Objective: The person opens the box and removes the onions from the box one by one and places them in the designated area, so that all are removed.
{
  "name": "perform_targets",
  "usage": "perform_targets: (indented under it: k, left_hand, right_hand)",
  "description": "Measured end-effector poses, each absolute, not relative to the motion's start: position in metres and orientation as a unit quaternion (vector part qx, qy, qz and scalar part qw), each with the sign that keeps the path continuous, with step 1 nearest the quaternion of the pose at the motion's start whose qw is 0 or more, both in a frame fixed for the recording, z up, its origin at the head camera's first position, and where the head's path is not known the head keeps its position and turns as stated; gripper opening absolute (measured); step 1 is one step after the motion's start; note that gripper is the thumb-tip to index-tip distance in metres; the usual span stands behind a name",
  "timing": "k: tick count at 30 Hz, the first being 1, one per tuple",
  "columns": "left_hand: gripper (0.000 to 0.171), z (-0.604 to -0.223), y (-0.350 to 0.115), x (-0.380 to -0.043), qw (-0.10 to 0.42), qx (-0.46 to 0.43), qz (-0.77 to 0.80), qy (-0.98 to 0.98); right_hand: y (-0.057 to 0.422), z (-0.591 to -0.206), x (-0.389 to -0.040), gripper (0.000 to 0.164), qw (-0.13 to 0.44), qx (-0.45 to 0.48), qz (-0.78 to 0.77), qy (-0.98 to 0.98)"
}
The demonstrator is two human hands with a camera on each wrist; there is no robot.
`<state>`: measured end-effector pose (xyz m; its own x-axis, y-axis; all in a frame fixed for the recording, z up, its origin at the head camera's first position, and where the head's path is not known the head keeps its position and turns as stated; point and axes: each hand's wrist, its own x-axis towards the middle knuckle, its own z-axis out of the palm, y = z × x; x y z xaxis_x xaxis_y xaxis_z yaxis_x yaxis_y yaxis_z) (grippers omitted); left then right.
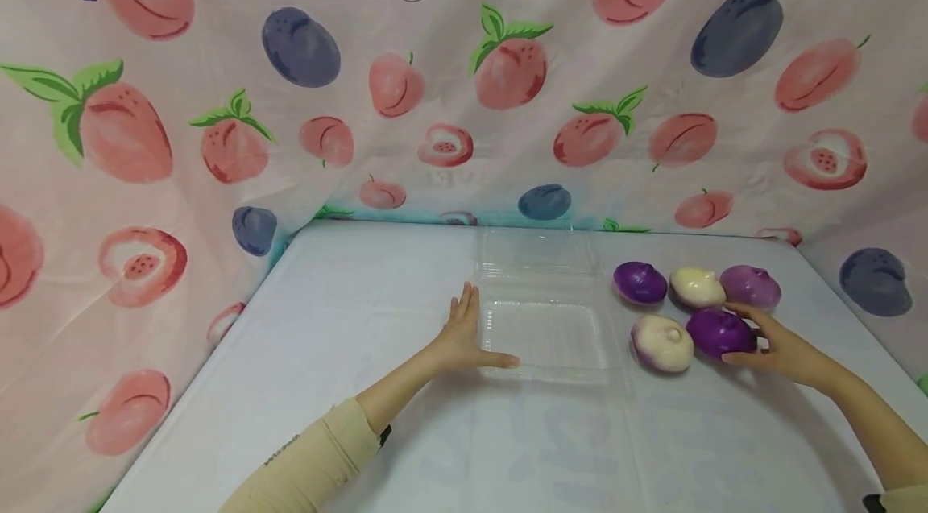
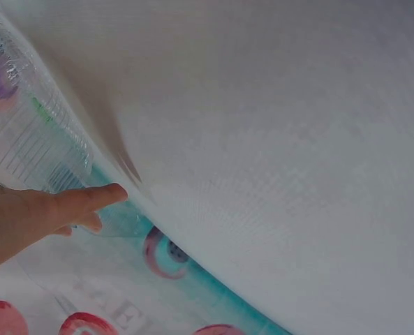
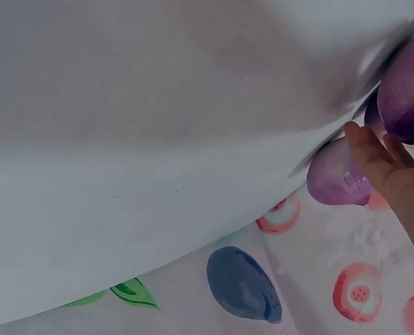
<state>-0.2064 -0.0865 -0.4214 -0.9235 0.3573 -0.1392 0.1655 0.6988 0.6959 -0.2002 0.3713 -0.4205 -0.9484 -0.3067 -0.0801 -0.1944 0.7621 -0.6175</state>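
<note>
A clear plastic box (image 1: 544,336) lies on the table with its hinged lid (image 1: 536,254) folded open towards the back. My left hand (image 1: 464,340) rests at the box's left side, its fingers straight and its thumb stretched along the front edge; the left wrist view shows part of this hand (image 2: 53,213). To the right of the box, my right hand (image 1: 783,348) grips a dark purple onion (image 1: 720,333) between thumb and fingers. Beside that onion sits a whitish onion (image 1: 661,343) with a purple tint. In the right wrist view, the fingers (image 3: 374,157) pass close to a lighter purple onion (image 3: 338,173).
Behind the front onions stand another dark purple onion (image 1: 640,283), a cream onion (image 1: 696,287) and a light purple onion (image 1: 751,286). A white cover lies over the table (image 1: 326,352). A fruit-printed cloth (image 1: 435,94) hangs along the back and sides.
</note>
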Motion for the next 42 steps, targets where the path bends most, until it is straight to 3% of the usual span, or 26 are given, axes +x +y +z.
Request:
perform_targets:
  k: [13, 29, 38, 42]
  left_hand:
    - [0.129, -0.425, -0.086, -0.209, 0.129, 0.151, 0.357, 0.913]
    - [0.129, -0.425, -0.093, -0.209, 0.133, 0.152, 0.365, 0.909]
    - [0.125, -0.422, -0.094, -0.206, 0.104, 0.180, 0.331, 0.920]
    - [0.119, -0.421, -0.096, -0.207, 0.094, 0.191, 0.316, 0.924]
  right_hand:
    - [0.370, -0.418, -0.198, 0.069, 0.084, -0.147, -0.321, 0.932]
    - [0.340, -0.420, -0.196, 0.061, -0.071, -0.219, -0.291, 0.929]
    - [0.299, -0.409, -0.188, 0.051, -0.170, -0.287, -0.271, 0.903]
    - [0.279, -0.403, -0.182, 0.050, -0.176, -0.294, -0.274, 0.899]
